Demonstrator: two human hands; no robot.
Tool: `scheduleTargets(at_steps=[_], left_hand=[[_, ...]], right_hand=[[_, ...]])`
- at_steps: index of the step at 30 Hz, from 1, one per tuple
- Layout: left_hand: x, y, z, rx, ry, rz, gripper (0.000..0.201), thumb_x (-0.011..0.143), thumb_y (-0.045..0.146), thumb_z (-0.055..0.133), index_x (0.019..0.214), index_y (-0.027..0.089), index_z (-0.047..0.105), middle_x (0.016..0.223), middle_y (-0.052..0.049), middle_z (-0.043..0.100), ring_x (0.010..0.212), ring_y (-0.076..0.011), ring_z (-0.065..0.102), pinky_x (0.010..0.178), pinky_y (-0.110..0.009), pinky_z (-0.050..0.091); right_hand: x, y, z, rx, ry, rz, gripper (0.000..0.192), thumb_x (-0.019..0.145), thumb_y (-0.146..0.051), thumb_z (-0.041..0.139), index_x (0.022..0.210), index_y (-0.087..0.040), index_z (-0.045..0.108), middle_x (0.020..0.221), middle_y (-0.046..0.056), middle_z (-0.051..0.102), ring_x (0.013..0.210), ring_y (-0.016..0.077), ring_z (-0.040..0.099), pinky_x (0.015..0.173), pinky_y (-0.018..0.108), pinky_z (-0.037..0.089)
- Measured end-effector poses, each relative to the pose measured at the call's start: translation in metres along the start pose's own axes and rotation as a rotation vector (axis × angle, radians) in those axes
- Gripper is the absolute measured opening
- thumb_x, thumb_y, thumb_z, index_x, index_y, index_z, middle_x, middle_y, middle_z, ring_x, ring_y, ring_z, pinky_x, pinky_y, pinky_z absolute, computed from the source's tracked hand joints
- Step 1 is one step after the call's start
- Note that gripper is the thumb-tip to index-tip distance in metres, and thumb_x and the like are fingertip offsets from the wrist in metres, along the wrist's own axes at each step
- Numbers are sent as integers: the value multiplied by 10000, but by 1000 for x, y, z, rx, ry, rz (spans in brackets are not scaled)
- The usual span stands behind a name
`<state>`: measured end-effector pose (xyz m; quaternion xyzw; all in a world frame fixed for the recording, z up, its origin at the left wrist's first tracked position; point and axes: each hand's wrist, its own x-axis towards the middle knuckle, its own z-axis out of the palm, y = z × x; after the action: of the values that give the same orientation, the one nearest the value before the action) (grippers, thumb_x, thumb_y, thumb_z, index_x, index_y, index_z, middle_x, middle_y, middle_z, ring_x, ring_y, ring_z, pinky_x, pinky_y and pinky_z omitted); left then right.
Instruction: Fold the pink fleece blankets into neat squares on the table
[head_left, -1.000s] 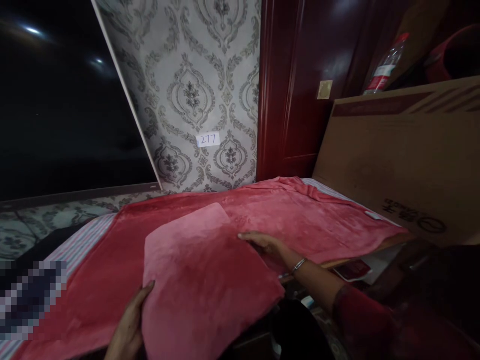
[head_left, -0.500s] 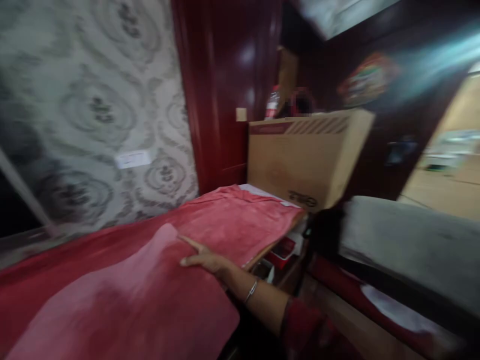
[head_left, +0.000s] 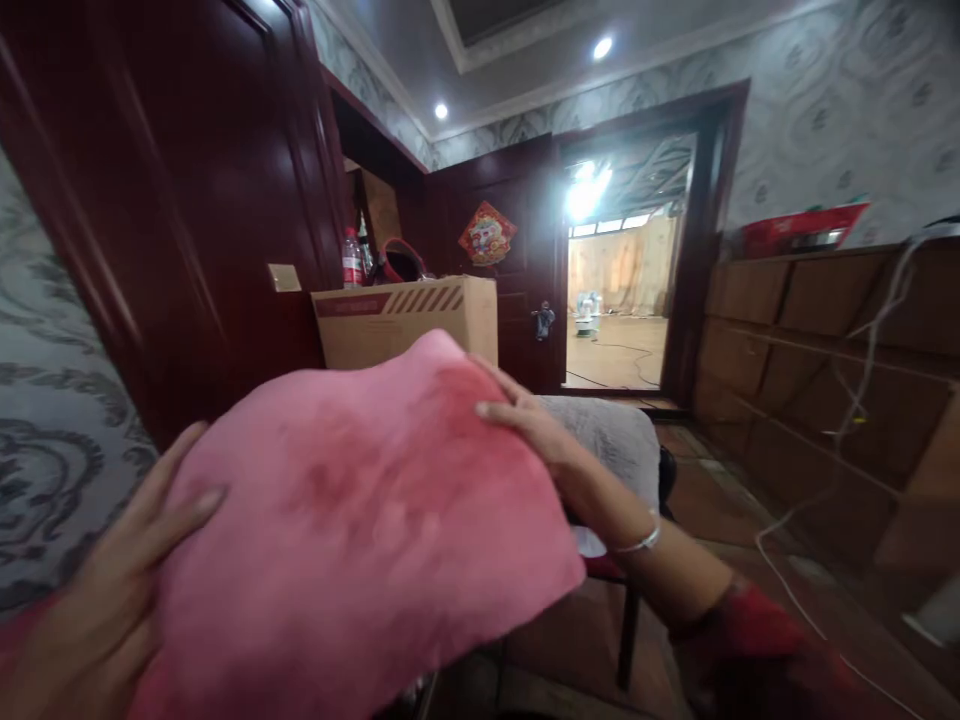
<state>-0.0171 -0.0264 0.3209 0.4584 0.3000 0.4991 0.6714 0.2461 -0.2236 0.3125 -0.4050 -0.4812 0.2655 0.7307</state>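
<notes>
Head view: a folded pink cloth (plush, with darker red patches) is held up in front of the camera and fills the lower centre of the frame. It is clear of any bed or surface and is carried between the two hands.

The left hand lies against the left edge of the cloth. Its fingers are extended and spread, and the thumb presses onto the front face of the fabric. The palm appears to support the cloth from the side; how far the fingers curl behind it cannot be told.

The right hand rests on the upper right edge of the cloth. Its fingers are laid flat and nearly straight across the top of the fabric, and the thumb is hidden beneath it. A thin silver bracelet sits on the right wrist, and a red sleeve covers the forearm.

Behind the cloth stands a cardboard box with a red stripe along its top edge. A plastic bottle stands behind the box, against dark red wood panelling. A grey cushioned seat is just beyond the right hand. Further back, an open doorway shows a bright room. A white cable hangs along the cabinets at right.
</notes>
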Motion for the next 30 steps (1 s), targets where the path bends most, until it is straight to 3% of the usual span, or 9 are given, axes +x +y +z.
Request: scheduleTargets(at_steps=[3,6,9,11,15,18,25,28,30], left_hand=[[11,1,82,50,-257,113,631,754,32,648,1292,360,614,1257,73,666,1144,-197,631,901,-244,557],[36,-13,166,-4,-505,116,744,721,7,677,1401,268,526,1302,-43,638,1165,-214,621,1023,-317,496],[61,-45,231,-2,-633,99,797,697,16,689,1436,233,486,1337,-88,614,1206,-241,599,1042,-339,480],[72,-77,258,70,-668,36,805,706,31,678,1454,236,462,1344,-97,614,1184,-250,612,1028,-368,491],[84,-142,278,266,-625,-123,721,709,56,687,1402,163,519,1293,-151,644,1196,-282,600,1059,-426,450],[91,-166,278,284,-591,-116,627,708,77,711,1321,127,589,1308,-168,632,1243,-275,565,1094,-392,408],[100,-156,281,253,-623,-94,580,724,68,694,1292,163,621,1310,-144,632,1118,-262,637,1008,-401,483],[98,-155,286,244,-642,-40,555,722,56,688,1257,196,643,1318,-97,635,1155,-236,618,1038,-368,459],[96,-155,289,272,-651,-11,486,714,53,699,1183,180,680,1266,-102,664,1177,-239,606,1075,-368,422]], right_hand=[[1,-47,-58,-197,185,-69,793,748,-284,717,1478,-347,415,1416,11,544,1237,291,554,1046,461,468],[1,-81,-112,-399,366,-114,718,785,-303,667,1467,-320,443,1362,28,590,1176,284,602,994,453,506],[-6,-91,-156,-494,463,-140,666,789,-319,648,1435,-291,489,1283,48,642,1097,272,645,935,440,545],[-16,-82,-179,-466,512,-64,656,761,-299,662,1401,-275,521,1219,59,675,1024,264,673,889,432,569],[-37,-46,-210,-323,650,214,581,710,-257,697,1283,-229,602,1105,82,720,865,241,706,805,396,601],[-46,-29,-221,-285,655,239,509,733,-290,705,1233,-232,631,1132,84,716,903,236,707,811,363,604],[-47,-26,-232,-440,674,121,664,748,-344,700,1383,-248,533,1236,95,669,992,263,692,833,380,606],[-51,-27,-233,-465,718,68,773,729,-343,721,1449,-267,450,1241,82,664,977,250,691,821,374,602],[-55,-26,-232,-468,722,72,747,724,-336,719,1427,-275,473,1203,68,682,966,245,691,813,367,598]])
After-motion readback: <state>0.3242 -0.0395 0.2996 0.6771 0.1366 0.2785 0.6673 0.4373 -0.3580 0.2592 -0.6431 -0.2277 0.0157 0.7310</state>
